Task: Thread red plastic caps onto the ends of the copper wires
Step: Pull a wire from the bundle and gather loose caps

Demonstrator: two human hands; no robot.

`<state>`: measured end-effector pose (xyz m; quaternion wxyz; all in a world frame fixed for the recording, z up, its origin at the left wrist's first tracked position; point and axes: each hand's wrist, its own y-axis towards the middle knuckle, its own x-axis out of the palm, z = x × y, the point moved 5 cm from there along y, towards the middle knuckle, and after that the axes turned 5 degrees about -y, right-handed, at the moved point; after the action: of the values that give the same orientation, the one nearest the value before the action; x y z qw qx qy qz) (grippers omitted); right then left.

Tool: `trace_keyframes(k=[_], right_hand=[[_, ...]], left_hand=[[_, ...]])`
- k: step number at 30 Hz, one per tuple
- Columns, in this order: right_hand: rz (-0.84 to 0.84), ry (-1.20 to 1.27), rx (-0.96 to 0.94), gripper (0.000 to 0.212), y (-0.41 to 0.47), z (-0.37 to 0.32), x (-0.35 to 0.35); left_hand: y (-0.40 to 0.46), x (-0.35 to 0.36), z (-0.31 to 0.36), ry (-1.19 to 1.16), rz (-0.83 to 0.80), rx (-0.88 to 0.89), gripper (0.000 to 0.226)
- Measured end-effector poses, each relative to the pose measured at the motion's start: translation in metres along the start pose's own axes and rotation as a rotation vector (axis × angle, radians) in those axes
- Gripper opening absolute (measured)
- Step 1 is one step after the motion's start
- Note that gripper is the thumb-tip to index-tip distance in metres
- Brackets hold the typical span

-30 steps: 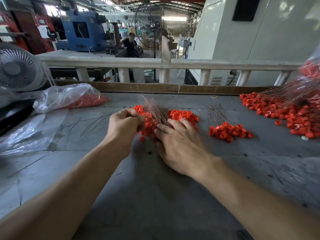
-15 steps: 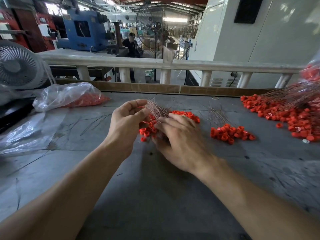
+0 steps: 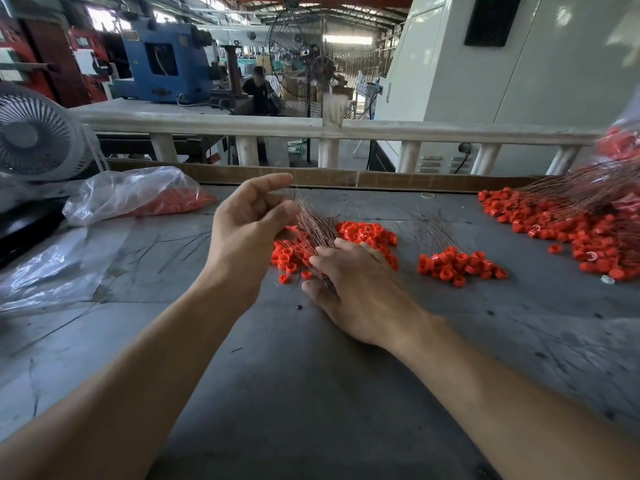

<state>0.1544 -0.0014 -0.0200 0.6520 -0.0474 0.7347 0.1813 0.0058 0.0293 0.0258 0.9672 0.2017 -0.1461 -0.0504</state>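
Forearms reach in from the near edge over a grey table (image 3: 311, 393), scuffed and spotted. The right hand (image 3: 360, 292) lies low on the table top, palm down, thumb and forefinger closed on the lower end of a bunch of copper wires (image 3: 313, 223) that fans up and away from it. The left hand (image 3: 247, 230) is raised just beside the bunch, palm turned inward, fingers loose and slightly bent with nothing in them; its fingertips sit near the upper ends of the wires, and whether they touch is hard to tell. The two hands are close together but apart.

Around the bunch lies a heap of red plastic caps (image 3: 367, 233), with a few stray ones on the table just in front of the right hand. To the right sits a smaller cluster of caps (image 3: 457, 265) with thin wires standing out of it. Further right, a large spread of caps (image 3: 561, 230) covers the table, with a long sheaf of wires (image 3: 581, 188) lying across it.

On the left, a crumpled clear plastic sheet (image 3: 52, 271) lies flat, with loose wires scattered beside it. Behind it rests a clear bag (image 3: 138, 195) holding more red caps. A cardboard strip (image 3: 311, 176) borders the far edge of the table, a pale railing (image 3: 207, 121) runs behind it, and a white fan (image 3: 34, 133) stands at far left. Beyond are a blue machine (image 3: 166, 64), a large pedestal fan (image 3: 311, 64) and a seated person (image 3: 259, 91).
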Motion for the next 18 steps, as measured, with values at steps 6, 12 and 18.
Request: trace_keyframes(k=[6,12,18], right_hand=[[-0.002,0.062,0.029,0.056,0.0,0.001,0.002],[0.144,0.178,0.061,0.053,-0.001,0.005,-0.008],[0.187,0.269,0.073,0.046,-0.001,0.009,-0.012]], left_hand=[[0.001,-0.001,0.021,-0.105,-0.044,0.078,0.03],[0.001,-0.001,0.026,-0.275,-0.06,0.048,0.038],[-0.004,0.003,0.013,-0.294,-0.068,-0.059,0.033]])
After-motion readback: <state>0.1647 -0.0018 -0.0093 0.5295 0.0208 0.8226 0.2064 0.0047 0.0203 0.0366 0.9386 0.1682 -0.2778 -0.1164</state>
